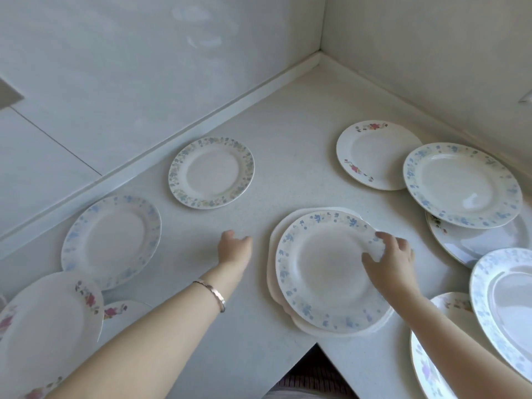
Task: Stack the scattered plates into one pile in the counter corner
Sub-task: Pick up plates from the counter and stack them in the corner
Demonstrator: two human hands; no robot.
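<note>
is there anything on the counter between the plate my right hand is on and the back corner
Nothing visible. The counter is bare from the blue-flowered round plate under the right hand up to the corner; the red-flowered white plate lies right of that path.

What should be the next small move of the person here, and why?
Probably the left hand should reach forward to the blue-rimmed plate near the wall. That hand is empty above the bare counter, while the right hand grips the rim of the plate on the starting pile.
</note>
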